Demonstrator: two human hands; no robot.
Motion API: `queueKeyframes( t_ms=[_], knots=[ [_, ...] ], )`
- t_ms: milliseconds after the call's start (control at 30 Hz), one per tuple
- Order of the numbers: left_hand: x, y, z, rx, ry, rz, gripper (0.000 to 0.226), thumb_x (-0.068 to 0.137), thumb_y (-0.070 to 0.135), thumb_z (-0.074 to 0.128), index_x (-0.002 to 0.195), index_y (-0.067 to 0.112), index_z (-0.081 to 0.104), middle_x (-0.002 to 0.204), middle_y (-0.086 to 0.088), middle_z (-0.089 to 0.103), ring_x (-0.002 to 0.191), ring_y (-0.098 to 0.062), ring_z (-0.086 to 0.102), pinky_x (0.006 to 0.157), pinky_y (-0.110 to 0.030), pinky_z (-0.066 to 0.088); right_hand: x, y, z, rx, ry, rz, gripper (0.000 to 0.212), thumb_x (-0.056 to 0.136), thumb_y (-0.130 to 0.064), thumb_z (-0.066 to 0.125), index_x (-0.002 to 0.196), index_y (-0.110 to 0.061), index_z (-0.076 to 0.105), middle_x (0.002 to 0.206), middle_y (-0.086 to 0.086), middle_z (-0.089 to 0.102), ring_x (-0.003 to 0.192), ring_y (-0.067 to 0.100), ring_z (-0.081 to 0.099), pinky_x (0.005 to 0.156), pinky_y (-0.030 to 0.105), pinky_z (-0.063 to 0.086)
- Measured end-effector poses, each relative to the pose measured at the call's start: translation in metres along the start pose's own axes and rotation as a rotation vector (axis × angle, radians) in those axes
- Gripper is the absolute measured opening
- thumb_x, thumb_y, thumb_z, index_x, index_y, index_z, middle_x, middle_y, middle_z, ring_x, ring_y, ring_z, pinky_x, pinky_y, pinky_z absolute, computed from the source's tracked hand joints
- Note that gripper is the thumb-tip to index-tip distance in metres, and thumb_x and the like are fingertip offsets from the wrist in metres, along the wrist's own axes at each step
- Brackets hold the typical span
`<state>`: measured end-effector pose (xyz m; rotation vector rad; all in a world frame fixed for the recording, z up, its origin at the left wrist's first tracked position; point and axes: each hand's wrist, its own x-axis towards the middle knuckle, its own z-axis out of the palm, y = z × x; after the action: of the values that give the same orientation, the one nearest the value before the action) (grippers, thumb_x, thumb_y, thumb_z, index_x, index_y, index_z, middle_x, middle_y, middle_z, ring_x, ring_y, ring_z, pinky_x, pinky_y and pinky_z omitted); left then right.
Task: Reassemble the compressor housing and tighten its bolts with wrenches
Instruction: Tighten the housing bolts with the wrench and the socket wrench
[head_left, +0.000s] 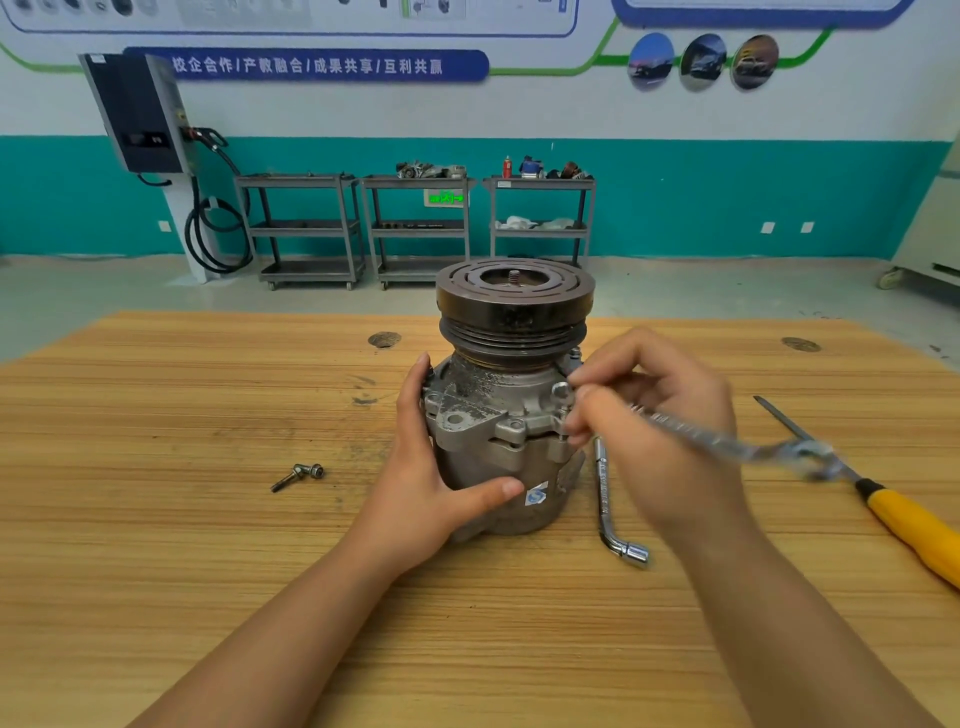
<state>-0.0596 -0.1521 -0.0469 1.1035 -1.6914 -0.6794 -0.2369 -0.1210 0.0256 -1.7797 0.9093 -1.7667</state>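
A grey metal compressor (498, 415) stands upright on the wooden table (208, 545), its dark pulley (514, 299) on top. My left hand (431, 467) grips the housing from the left, thumb across its front. My right hand (660, 421) holds a silver combination wrench (727, 441), blurred, whose near end sits at a bolt (563, 392) on the housing's right flange. The wrench's open end points right.
Two loose bolts (298, 475) lie left of the compressor. An L-shaped socket wrench (610, 504) lies just right of it. A yellow-handled screwdriver (904, 525) lies at the right edge. Grey carts (415, 228) stand by the far wall.
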Motion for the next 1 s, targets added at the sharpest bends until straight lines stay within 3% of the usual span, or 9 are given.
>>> queueKeyframes(
  t_ms=[100,167,333,467,567,733,833,1000],
  knots=[
    [0.001,0.002,0.000,-0.003,0.000,-0.015,0.119,0.043,0.070,0.080,0.122,0.077,-0.009,0.129,0.048,0.024,0.124,0.017,0.035,0.096,-0.007,0.030,0.020,-0.009,-0.030,0.341,-0.144,0.262,0.040,0.066,0.006,0.071,0.099,-0.008,0.053,0.079,0.006,0.072,0.059,0.015,0.067,0.056,0.022,0.054],
    [0.001,0.001,0.000,-0.007,-0.003,-0.017,0.118,0.045,0.067,0.079,0.122,0.077,-0.010,0.132,0.045,0.025,0.127,0.013,0.037,0.097,-0.010,0.030,0.031,-0.012,-0.043,0.455,-0.222,0.369,0.044,0.067,-0.002,0.064,0.108,-0.005,0.049,0.081,0.015,0.073,0.056,0.014,0.066,0.054,0.019,0.053],
    [0.001,0.000,0.000,-0.022,-0.005,-0.017,0.118,0.048,0.066,0.082,0.122,0.077,-0.009,0.131,0.047,0.024,0.127,0.013,0.036,0.094,-0.004,0.028,0.034,-0.001,-0.039,0.560,-0.030,0.402,0.013,0.085,-0.008,0.051,0.093,-0.011,0.041,0.072,0.012,0.071,0.048,0.008,0.059,0.047,0.015,0.049],
    [0.001,-0.001,-0.001,-0.022,-0.005,-0.032,0.119,0.048,0.067,0.081,0.123,0.076,-0.010,0.134,0.040,0.028,0.126,0.016,0.035,0.091,0.001,0.029,0.027,0.011,-0.028,0.606,0.059,0.492,0.018,0.096,0.004,0.036,0.091,-0.013,0.036,0.064,0.010,0.068,0.041,0.011,0.053,0.040,0.017,0.042],
    [0.002,-0.001,0.000,-0.020,-0.003,-0.023,0.119,0.048,0.062,0.082,0.124,0.075,-0.009,0.134,0.040,0.029,0.126,0.020,0.031,0.093,-0.001,0.030,0.023,0.015,-0.021,0.655,0.067,0.512,0.019,0.095,0.006,0.035,0.094,-0.013,0.038,0.062,0.008,0.066,0.039,0.010,0.051,0.037,0.017,0.040],
    [0.001,0.000,0.000,-0.009,-0.002,-0.023,0.119,0.046,0.066,0.079,0.126,0.073,-0.008,0.133,0.044,0.026,0.128,0.014,0.034,0.102,-0.015,0.033,0.017,0.018,-0.013,0.709,0.092,0.513,0.021,0.095,0.005,0.034,0.088,-0.014,0.036,0.063,0.009,0.066,0.041,0.012,0.053,0.039,0.017,0.042],
    [0.001,0.000,0.001,0.000,-0.005,-0.021,0.119,0.046,0.067,0.078,0.127,0.073,-0.008,0.129,0.049,0.026,0.126,0.019,0.033,0.098,-0.009,0.033,0.009,0.020,-0.006,0.710,0.186,0.475,0.021,0.096,0.003,0.036,0.087,-0.015,0.037,0.063,0.009,0.067,0.041,0.013,0.054,0.040,0.018,0.043],
    [0.000,0.000,0.000,-0.003,0.007,-0.018,0.119,0.046,0.067,0.078,0.127,0.073,-0.008,0.142,0.030,0.031,0.131,0.007,0.036,0.103,-0.016,0.032,0.002,0.020,-0.001,0.636,0.210,0.362,0.015,0.099,-0.003,0.038,0.091,-0.016,0.036,0.068,0.006,0.067,0.045,0.013,0.057,0.044,0.021,0.048]
  ],
)
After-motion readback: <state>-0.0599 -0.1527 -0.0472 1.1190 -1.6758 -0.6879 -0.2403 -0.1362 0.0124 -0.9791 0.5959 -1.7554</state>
